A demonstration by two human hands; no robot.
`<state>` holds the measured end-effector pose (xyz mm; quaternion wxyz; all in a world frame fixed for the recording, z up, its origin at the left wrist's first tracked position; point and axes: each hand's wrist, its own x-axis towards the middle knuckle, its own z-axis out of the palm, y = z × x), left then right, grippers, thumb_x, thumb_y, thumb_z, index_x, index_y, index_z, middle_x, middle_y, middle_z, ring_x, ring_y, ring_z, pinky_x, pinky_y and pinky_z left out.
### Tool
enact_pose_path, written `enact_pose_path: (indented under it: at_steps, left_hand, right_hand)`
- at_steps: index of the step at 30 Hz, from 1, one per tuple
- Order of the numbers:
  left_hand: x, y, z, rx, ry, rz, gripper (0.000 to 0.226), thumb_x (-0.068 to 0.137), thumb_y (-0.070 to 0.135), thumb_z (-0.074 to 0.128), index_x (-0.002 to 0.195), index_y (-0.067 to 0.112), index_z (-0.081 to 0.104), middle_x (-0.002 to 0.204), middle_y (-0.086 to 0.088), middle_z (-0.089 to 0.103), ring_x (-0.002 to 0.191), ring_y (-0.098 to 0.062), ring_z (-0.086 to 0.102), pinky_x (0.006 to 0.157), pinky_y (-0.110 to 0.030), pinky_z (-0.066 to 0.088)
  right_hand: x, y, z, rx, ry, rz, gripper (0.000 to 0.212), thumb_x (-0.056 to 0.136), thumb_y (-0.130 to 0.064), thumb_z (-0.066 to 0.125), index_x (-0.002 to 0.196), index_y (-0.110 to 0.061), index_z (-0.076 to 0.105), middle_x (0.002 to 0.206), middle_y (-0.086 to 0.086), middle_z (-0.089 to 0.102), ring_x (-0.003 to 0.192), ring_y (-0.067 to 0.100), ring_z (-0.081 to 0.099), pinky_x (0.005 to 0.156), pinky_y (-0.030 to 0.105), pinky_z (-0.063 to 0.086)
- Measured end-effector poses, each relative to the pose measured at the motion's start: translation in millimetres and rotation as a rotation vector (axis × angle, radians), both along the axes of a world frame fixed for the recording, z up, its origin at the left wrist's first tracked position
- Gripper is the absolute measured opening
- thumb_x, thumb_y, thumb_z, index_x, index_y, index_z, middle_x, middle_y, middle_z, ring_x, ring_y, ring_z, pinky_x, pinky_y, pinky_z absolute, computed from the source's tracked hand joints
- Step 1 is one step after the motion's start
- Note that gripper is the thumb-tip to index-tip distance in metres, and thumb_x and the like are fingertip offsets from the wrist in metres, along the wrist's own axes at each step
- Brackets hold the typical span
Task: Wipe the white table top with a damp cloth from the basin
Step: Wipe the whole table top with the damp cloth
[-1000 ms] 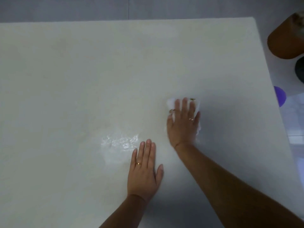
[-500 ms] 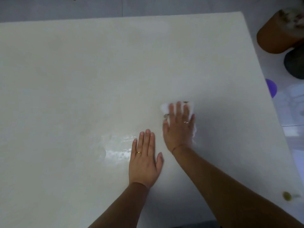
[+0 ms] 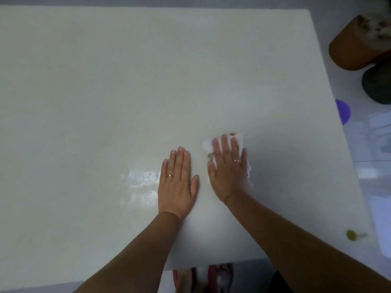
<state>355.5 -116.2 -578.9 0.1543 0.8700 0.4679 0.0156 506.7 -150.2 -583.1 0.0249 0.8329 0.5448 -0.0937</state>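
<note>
Cloth (image 3: 208, 143): right of centre, flat on the counter (image 3: 105, 81) under my right hand (image 3: 229, 169) — fingers straight, close together, pressing down.
Left hand (image 3: 177, 182): flat, fingers together, bracing.
Change: cloth drawn back level with my left hand — one stroke ending, much counter probably left.

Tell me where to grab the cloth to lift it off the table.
Best pinch the cloth by its far edge, the part showing beyond the right hand, coming in from the far side. It lies flat on the table and the hand covers the rest.
</note>
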Motion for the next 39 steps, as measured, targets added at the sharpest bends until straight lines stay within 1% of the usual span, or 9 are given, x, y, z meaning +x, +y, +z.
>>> enact_pose_path:
  at_steps: [4, 9, 11, 14, 18, 25, 31, 35, 39]
  left_hand:
    - [-17.4, -47.3, 1.3, -0.051, -0.012, -0.033, 0.063, 0.098, 0.04, 0.027, 0.152, 0.007, 0.02, 0.16, -0.01, 0.015, 0.148, -0.024, 0.009, 0.12, -0.039, 0.004]
    - [-36.1, -78.6, -6.7, -0.046, 0.053, -0.007, 0.064, 0.097, 0.041, 0.027, 0.152, 0.008, 0.019, 0.16, -0.009, 0.014, 0.148, -0.024, 0.012, 0.119, -0.041, 0.009]
    - [-34.7, -77.0, -7.0, -0.045, 0.07, -0.01, 0.065, 0.096, 0.041, 0.028, 0.152, 0.009, 0.018, 0.16, -0.008, 0.014, 0.148, -0.023, 0.01, 0.119, -0.042, 0.01]
    - [-34.5, -77.1, -5.2, -0.056, 0.067, -0.009, 0.064, 0.096, 0.04, 0.027, 0.151, 0.008, 0.022, 0.159, -0.008, 0.016, 0.148, -0.022, 0.011, 0.118, -0.043, 0.012]
    - [-34.7, -76.2, -4.2, -0.047, 0.054, -0.007, 0.063, 0.095, 0.037, 0.027, 0.15, 0.007, 0.025, 0.158, -0.009, 0.02, 0.147, -0.023, 0.014, 0.118, -0.044, 0.014]
    - [-33.0, -77.4, -3.7, -0.034, 0.061, 0.01, 0.064, 0.095, 0.038, 0.023, 0.151, 0.009, 0.02, 0.159, -0.007, 0.016, 0.148, -0.021, 0.009, 0.12, -0.042, 0.008]
    - [-35.5, -78.0, -4.5, -0.009, 0.019, 0.034, 0.063, 0.094, 0.035, 0.025, 0.152, 0.008, 0.019, 0.159, -0.008, 0.015, 0.148, -0.02, 0.007, 0.121, -0.038, 0.002]
    - [-34.2, -79.1, -5.5, 0.015, 0.039, 0.045, 0.064, 0.094, 0.035, 0.024, 0.151, 0.008, 0.02, 0.159, -0.01, 0.018, 0.148, -0.022, 0.009, 0.12, -0.036, -0.002]
    - [-31.2, -83.8, -1.8, 0.054, 0.076, 0.012, 0.064, 0.096, 0.04, 0.022, 0.151, 0.008, 0.022, 0.159, -0.011, 0.019, 0.147, -0.025, 0.012, 0.12, -0.038, -0.004]
  right_hand:
    - [52.2, -34.1, 4.1, 0.022, -0.028, 0.385, 0.057, 0.092, -0.035, 0.034, 0.147, -0.019, 0.033, 0.155, 0.006, 0.028, 0.143, 0.027, 0.026, 0.114, 0.05, 0.022]
    - [47.6, -41.0, 7.3, 0.025, 0.004, -0.185, 0.065, 0.089, -0.042, 0.016, 0.149, -0.018, 0.026, 0.158, 0.008, 0.021, 0.145, 0.028, 0.018, 0.115, 0.049, 0.013]
    - [2.4, -47.5, 5.2, 0.046, 0.014, -0.23, 0.064, 0.091, -0.043, 0.016, 0.15, -0.017, 0.025, 0.157, 0.01, 0.021, 0.145, 0.032, 0.019, 0.115, 0.052, 0.013]
    - [-40.6, -77.6, 1.1, 0.023, 0.012, 0.117, 0.06, 0.095, -0.041, 0.023, 0.151, -0.018, 0.021, 0.158, 0.009, 0.019, 0.146, 0.031, 0.015, 0.115, 0.055, 0.015]
    - [7.8, -101.1, -0.3, 0.033, -0.012, 0.408, 0.059, 0.093, -0.038, 0.034, 0.149, -0.021, 0.028, 0.157, 0.005, 0.025, 0.145, 0.027, 0.02, 0.114, 0.051, 0.022]
    - [-31.1, -114.3, 1.8, 0.053, 0.002, -0.168, 0.059, 0.095, -0.039, 0.025, 0.151, -0.018, 0.02, 0.158, 0.009, 0.018, 0.145, 0.031, 0.016, 0.115, 0.053, 0.015]
    - [-27.3, -161.8, -2.4, 0.027, 0.015, 0.364, 0.06, 0.095, -0.039, 0.03, 0.151, -0.024, 0.016, 0.159, 0.003, 0.015, 0.147, 0.025, 0.009, 0.116, 0.051, 0.014]
    - [19.9, -175.9, 5.6, -0.007, 0.031, -0.022, 0.06, 0.092, -0.035, 0.033, 0.149, -0.022, 0.025, 0.158, 0.004, 0.02, 0.146, 0.026, 0.014, 0.116, 0.053, 0.019]
    - [-36.7, -170.8, 9.3, 0.056, 0.017, -0.344, 0.061, 0.092, -0.039, 0.023, 0.149, -0.018, 0.026, 0.157, 0.009, 0.022, 0.144, 0.032, 0.02, 0.114, 0.053, 0.019]
